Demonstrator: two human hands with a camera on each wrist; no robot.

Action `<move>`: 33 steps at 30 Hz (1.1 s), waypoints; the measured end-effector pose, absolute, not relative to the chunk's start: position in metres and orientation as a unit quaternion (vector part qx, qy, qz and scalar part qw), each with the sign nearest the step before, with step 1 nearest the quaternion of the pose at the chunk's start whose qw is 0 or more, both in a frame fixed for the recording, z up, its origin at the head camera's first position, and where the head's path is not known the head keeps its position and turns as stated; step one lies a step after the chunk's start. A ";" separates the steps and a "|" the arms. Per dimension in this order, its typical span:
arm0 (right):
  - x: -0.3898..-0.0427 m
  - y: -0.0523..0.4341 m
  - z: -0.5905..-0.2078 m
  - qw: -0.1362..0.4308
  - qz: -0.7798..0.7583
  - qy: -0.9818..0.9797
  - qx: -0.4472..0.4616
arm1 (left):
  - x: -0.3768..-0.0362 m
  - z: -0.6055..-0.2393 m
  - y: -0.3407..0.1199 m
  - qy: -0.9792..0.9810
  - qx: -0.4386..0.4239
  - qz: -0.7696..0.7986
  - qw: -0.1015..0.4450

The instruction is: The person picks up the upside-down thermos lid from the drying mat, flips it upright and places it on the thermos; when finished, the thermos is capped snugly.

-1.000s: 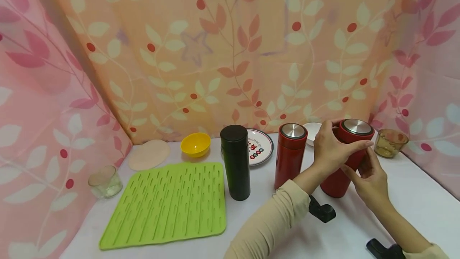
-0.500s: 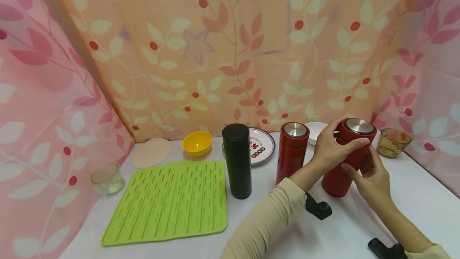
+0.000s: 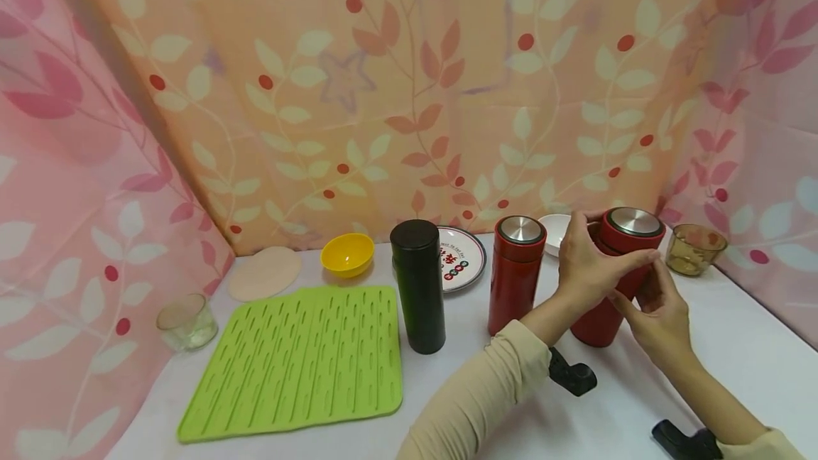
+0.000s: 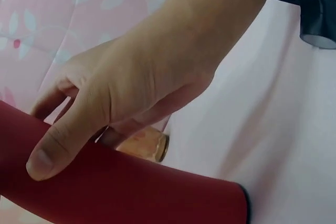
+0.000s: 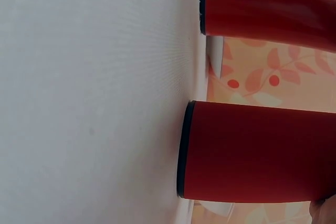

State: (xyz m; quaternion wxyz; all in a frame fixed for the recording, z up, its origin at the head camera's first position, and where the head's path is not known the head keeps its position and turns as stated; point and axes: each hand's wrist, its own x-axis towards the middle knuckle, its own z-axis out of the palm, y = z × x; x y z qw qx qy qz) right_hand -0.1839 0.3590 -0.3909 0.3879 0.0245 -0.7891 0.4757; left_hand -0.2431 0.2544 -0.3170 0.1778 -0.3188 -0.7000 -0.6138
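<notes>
Both hands hold a red thermos flask (image 3: 599, 325) with a steel-topped lid at the right of the table in the head view. My left hand (image 3: 584, 261) grips it near the top, thumb across the front below the lid. Lower down, my right hand (image 3: 658, 311) holds its right side; the left wrist view shows that right hand (image 4: 126, 77) with the thumb laid along the red body. In the right wrist view the flask's dark base (image 5: 185, 150) is at the white tabletop, and one fingertip (image 5: 324, 211) shows on its side. Some fingers are hidden behind the flask.
A second red flask (image 3: 516, 275) stands left of the hands, then a black flask (image 3: 420, 289). Behind them are a patterned plate (image 3: 469, 261), a white dish (image 3: 554, 233) and a yellow bowl (image 3: 347, 255). A green mat (image 3: 300, 360), glass cup (image 3: 187, 325) and amber cup (image 3: 695, 250) lie around.
</notes>
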 end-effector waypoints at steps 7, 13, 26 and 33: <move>-0.184 0.360 -0.391 0.381 0.460 -0.802 0.007 | -0.247 -0.317 0.249 -0.690 -0.351 -0.608 0.176; -0.184 0.359 -0.390 0.380 0.460 -0.802 0.013 | -0.252 -0.317 0.245 -0.678 -0.369 -0.617 0.155; -0.183 0.359 -0.391 0.387 0.466 -0.796 0.014 | -0.259 -0.315 0.243 -0.657 -0.393 -0.635 0.101; -0.184 0.360 -0.391 0.387 0.494 -0.778 0.026 | -0.260 -0.316 0.243 -0.646 -0.400 -0.644 0.085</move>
